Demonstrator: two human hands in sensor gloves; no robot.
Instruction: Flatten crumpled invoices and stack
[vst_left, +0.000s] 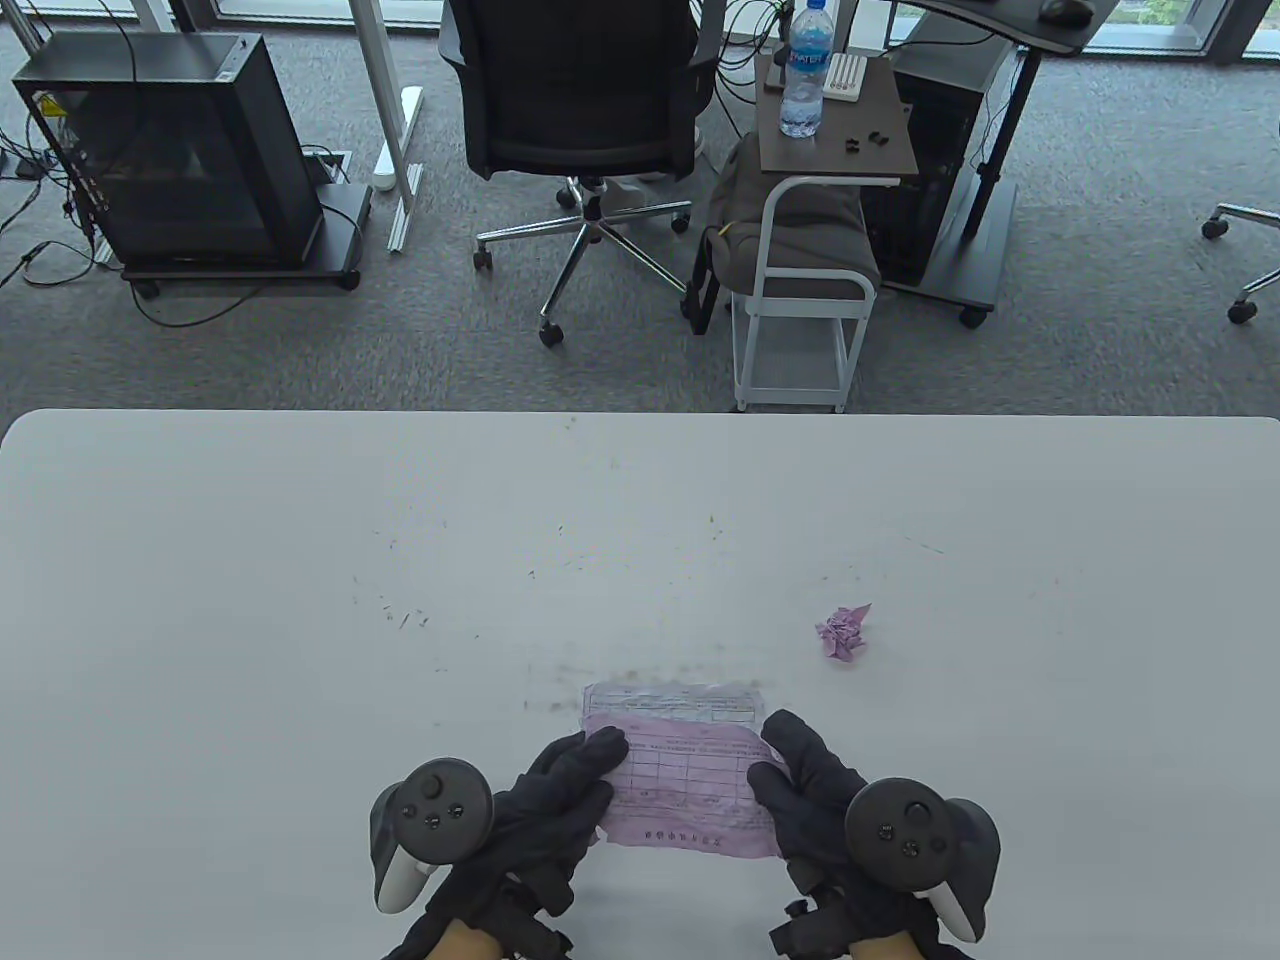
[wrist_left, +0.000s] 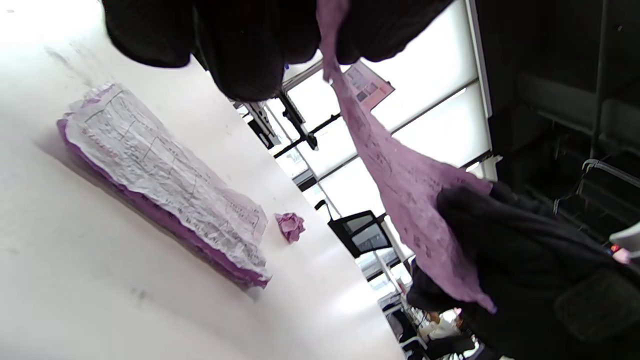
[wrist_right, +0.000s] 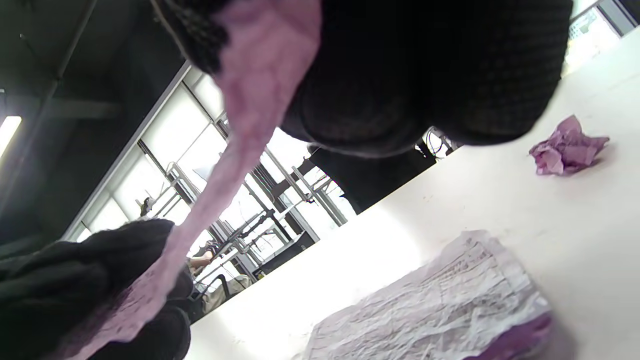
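A flattened pink invoice (vst_left: 690, 790) hangs in the air between both hands near the table's front edge. My left hand (vst_left: 570, 775) pinches its left edge and my right hand (vst_left: 795, 775) pinches its right edge. From below, the sheet (wrist_left: 400, 185) stretches between the gloved fingers (wrist_left: 240, 55), and in the right wrist view the same sheet (wrist_right: 235, 155) runs across to the other glove. Under it lies a stack of flattened invoices (vst_left: 680, 702), white sheet on top (wrist_left: 160, 170) (wrist_right: 450, 310). A crumpled pink invoice ball (vst_left: 843, 632) (wrist_left: 290, 226) (wrist_right: 567, 146) sits to the right.
The white table (vst_left: 300, 600) carries small dark specks around its middle. Beyond its far edge stand an office chair (vst_left: 570, 90), a black cabinet on wheels (vst_left: 180, 150) and a side cart (vst_left: 830, 170) with a water bottle (vst_left: 806, 70).
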